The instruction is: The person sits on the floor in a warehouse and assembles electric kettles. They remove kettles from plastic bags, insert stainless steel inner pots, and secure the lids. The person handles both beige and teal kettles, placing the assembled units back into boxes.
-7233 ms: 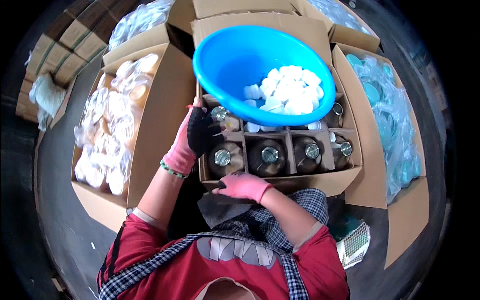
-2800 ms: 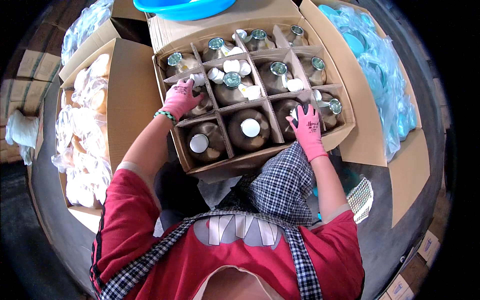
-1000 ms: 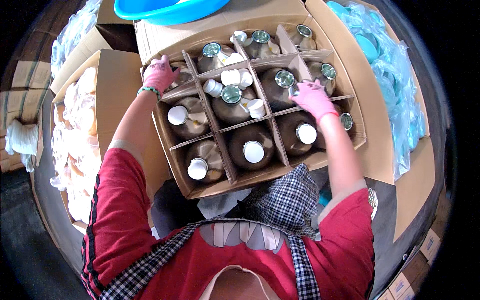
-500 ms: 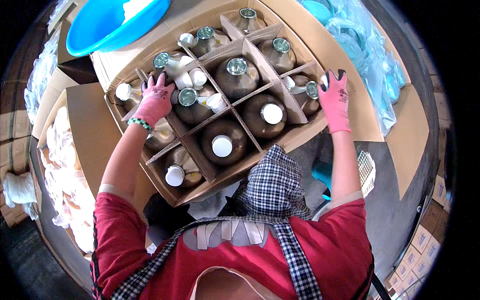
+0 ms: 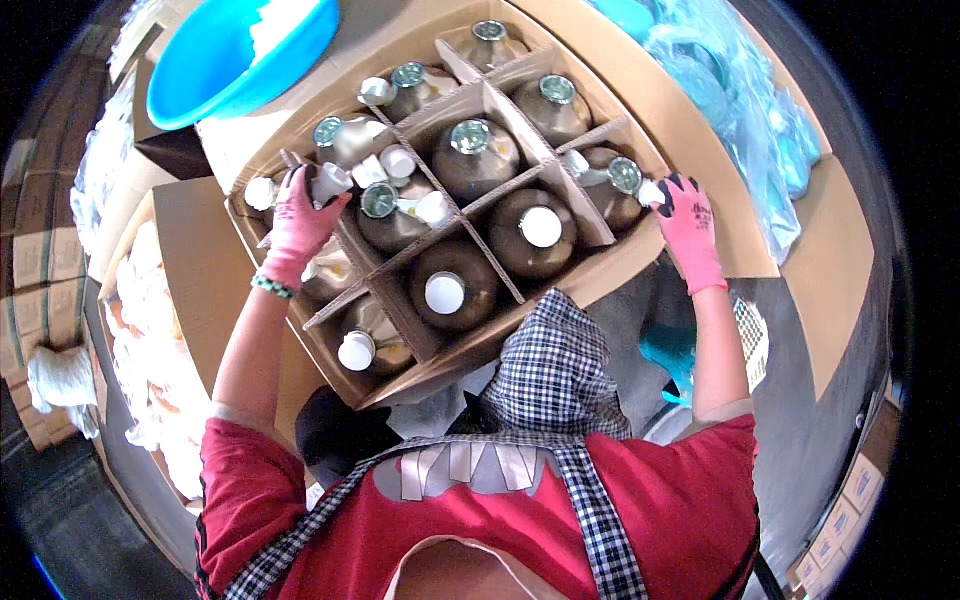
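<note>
A cardboard box (image 5: 610, 262) with cardboard dividers (image 5: 470, 205) holds several large, round glass bottles in its compartments. Some have white caps, such as the capped bottle (image 5: 541, 228) near the front; others, like the middle bottle (image 5: 475, 170), show bare, shiny necks. My left hand (image 5: 300, 228), in a pink glove, pinches a white cap (image 5: 331, 183) at the box's left side. Beyond the right rim, my right hand (image 5: 688, 228), gloved alike, has another white cap (image 5: 651, 193) at its fingertips, beside the neck of the right-hand bottle (image 5: 612, 190). Loose caps (image 5: 398, 162) lie among the left bottles.
A blue basin (image 5: 190, 85) with white contents stands at the far left. Left of the box is an open carton (image 5: 205, 270) with plastic-wrapped things. Bagged turquoise items (image 5: 740, 110) lie at the far right. A checkered cloth (image 5: 553, 365) hangs before the box's near edge.
My left hand has drawn back and left, and a cap now shows between its thumb and fingers. My right hand has shifted right and nearer, with a cap now plainer at its fingertips.
</note>
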A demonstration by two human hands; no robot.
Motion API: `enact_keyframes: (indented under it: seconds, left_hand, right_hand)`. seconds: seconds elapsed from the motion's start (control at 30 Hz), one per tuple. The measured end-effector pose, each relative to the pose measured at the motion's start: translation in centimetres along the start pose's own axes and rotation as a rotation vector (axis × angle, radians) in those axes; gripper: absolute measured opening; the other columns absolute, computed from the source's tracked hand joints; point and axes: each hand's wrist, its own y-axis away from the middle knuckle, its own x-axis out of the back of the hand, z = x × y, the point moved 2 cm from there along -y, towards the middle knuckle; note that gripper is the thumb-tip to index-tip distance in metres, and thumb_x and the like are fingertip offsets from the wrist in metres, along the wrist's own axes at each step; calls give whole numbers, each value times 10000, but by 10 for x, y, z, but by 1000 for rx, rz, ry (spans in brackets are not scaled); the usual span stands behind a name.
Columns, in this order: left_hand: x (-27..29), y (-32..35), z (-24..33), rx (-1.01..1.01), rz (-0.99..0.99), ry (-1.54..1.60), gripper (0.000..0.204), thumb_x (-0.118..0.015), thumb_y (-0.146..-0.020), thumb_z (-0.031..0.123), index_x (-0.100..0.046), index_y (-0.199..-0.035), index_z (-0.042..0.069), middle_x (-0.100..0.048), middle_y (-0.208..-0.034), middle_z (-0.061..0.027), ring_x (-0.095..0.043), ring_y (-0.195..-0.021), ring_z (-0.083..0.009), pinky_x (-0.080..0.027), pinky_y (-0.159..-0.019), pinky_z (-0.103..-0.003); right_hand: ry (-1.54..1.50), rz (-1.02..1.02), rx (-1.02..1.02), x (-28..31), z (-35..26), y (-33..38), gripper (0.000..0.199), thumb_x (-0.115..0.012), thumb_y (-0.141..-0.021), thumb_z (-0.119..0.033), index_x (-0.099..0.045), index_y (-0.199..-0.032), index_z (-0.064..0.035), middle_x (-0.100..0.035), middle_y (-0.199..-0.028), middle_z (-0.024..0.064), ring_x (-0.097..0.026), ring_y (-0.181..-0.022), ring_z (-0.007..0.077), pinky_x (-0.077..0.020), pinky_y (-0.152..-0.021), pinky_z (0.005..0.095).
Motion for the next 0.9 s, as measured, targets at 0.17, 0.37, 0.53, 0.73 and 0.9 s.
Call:
enact_keyframes:
  seconds: [0.17, 0.37, 0.53, 0.73, 0.9]
  left_hand:
    - [-4, 4, 29, -98, 26, 126, 497, -673, -657, 217, -475, -1072, 29, -532, -927, -148, -533, -839, -259, -436, -740, -327]
    - [-2, -13, 30, 245, 154, 519, 348, -686, -630, 176, -433, -810, 20, -496, -726, -44, -482, -686, -123, -416, -611, -257]
    - [-35, 7, 36, -149, -13, -63, 563, -694, -614, 287, -464, -1073, 57, -460, -966, -209, -477, -891, -363, -411, -772, -427]
    - [-44, 4, 41, -111, -261, -298, 638, -695, -613, 318, -401, -1087, 9, -431, -1040, -215, -443, -978, -372, -402, -824, -409]
    - [-44, -10, 69, 6, -492, -421, 645, -704, -593, 382, -461, -1053, 1, -447, -1038, -212, -445, -997, -344, -395, -851, -384]
  right_hand:
    - [35, -218, -3, -5, -4, -22, 314, -624, -676, -169, -519, -933, -21, -531, -933, 157, -512, -906, 318, -418, -780, 384]
    - [173, -263, -13, -15, 2, -35, 271, -600, -646, -105, -501, -879, -9, -546, -907, 176, -534, -866, 321, -430, -749, 396]
    - [-226, 74, -183, 17, -11, -3, 366, -649, -655, -162, -500, -946, 2, -562, -913, 184, -543, -866, 313, -440, -728, 386]
    - [-316, 77, -120, 17, -11, -16, 423, -636, -685, -185, -494, -1044, -14, -529, -984, 179, -524, -902, 318, -437, -751, 373]
    - [-124, -54, 49, -1, -29, -43, 414, -584, -729, -257, -499, -1055, -17, -513, -965, 194, -514, -888, 340, -422, -782, 384]
